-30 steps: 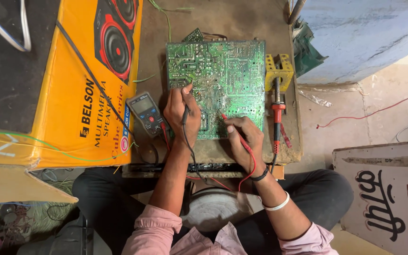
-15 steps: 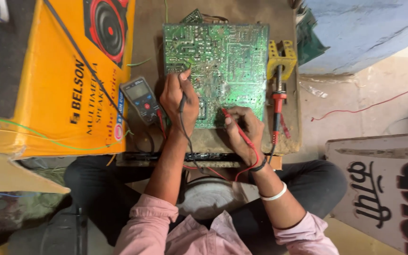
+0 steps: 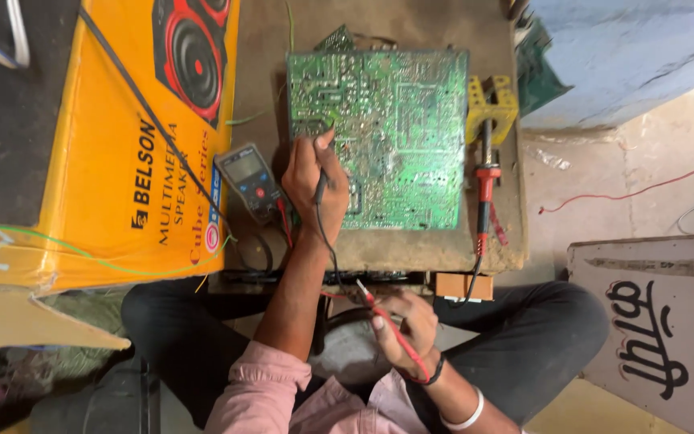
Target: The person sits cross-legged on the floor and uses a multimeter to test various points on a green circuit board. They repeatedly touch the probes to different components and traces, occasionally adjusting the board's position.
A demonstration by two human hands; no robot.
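**Probes on and off a green circuit board**

Circuit board point(image 3: 395, 137) flat on a worn bench point(image 3: 267, 72), solder side up, long axis running away from the body, near edge close to the bench front. Left hand point(image 3: 313, 183) closed round a black probe point(image 3: 320, 186), tip down on the board's lower left corner, shaft leaning back toward the wrist. Right hand point(image 3: 407, 325) pulled back over the lap, well clear of the board, fingers wrapped on a red probe point(image 3: 391, 329) lying slantwise, tip toward the bench. Dark multimeter point(image 3: 249, 181) just left of the left hand, leads trailing down. Red-handled soldering iron point(image 3: 485, 189) lying lengthwise along the board's right edge, tip in a yellow stand point(image 3: 493, 100). Large yellow carton point(image 3: 122, 153) at far left, printed with a red-and-black speaker and dark lettering. White signboard point(image 3: 660, 321) with black script at lower right.
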